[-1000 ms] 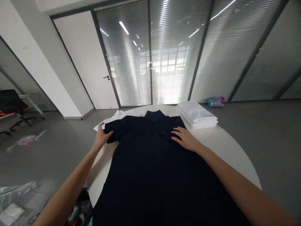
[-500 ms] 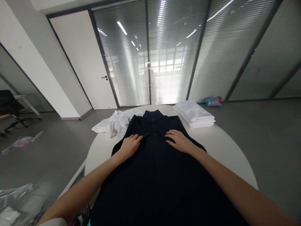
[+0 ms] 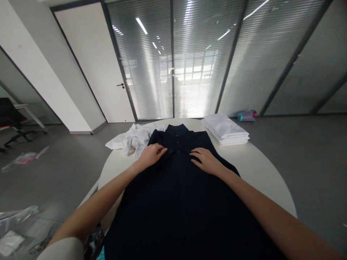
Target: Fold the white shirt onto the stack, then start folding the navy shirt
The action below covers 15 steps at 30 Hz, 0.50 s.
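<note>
A dark navy buttoned shirt (image 3: pixel 176 195) lies spread face up, its collar at the far end and its lower part running toward me, out of the frame. My left hand (image 3: pixel 152 154) is at the left side of the chest, fingers curled and drawn together with the thumb at the cloth, which creases beside the fingertips. On the right side of the chest, my right hand (image 3: pixel 207 160) rests palm down, its fingers stretched out and slightly apart. Small buttons show along the placket between both hands.
The round white table (image 3: pixel 262 173) carries a crumpled white cloth (image 3: pixel 134 139) at the back left and a stack of folded white cloths (image 3: pixel 225 130) at the back right. Plastic wrapping (image 3: pixel 18 218) lies on the floor at left. Behind stands a glass partition (image 3: pixel 195 83).
My left hand has shifted slightly up and right, its fingers curling in on the cloth. My right hand stays nearly in place. The view has shifted a little.
</note>
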Each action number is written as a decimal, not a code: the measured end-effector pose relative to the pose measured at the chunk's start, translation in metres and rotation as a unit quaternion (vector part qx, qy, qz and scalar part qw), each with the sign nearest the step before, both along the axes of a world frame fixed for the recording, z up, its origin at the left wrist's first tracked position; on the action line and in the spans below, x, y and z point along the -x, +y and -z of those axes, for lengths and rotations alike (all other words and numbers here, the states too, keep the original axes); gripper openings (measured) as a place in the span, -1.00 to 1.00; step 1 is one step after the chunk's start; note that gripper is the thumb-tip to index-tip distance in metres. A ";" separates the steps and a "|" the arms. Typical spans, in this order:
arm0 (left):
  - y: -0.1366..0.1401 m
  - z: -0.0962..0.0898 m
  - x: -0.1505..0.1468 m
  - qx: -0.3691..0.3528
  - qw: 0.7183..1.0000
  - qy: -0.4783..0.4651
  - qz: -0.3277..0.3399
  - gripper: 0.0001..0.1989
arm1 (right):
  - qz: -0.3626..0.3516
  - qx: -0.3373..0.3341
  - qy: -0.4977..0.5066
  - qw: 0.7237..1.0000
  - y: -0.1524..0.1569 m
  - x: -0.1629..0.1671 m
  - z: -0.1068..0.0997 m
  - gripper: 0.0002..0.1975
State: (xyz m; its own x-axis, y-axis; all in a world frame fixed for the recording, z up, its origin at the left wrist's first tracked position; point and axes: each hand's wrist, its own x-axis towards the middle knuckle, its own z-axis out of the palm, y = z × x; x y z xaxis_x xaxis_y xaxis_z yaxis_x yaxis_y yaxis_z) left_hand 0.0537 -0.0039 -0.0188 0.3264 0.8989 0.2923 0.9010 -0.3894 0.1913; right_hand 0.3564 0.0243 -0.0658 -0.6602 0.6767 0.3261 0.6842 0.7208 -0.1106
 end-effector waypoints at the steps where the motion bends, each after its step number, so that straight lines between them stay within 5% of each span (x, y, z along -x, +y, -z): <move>1: 0.008 -0.002 0.001 -0.027 1.000 0.012 0.008 -0.64 | -0.001 0.000 0.002 1.000 0.000 0.001 0.000 -0.62; 5: 0.046 0.011 0.014 -0.072 0.990 0.107 0.054 -0.51 | -0.002 0.007 0.005 1.000 -0.001 0.002 0.003 -0.60; 8: 0.066 0.033 0.028 -0.032 0.989 0.147 -0.010 -0.34 | -0.006 0.018 0.009 1.000 -0.001 0.001 0.004 -0.60; 11: 0.071 0.044 0.034 -0.013 0.988 0.142 -0.059 -0.35 | -0.006 0.026 0.007 1.000 -0.001 0.000 0.004 -0.59; 15: 0.056 0.043 0.018 -0.054 0.992 0.108 -0.032 -0.44 | 0.011 0.017 0.005 1.000 -0.001 0.002 0.004 -0.52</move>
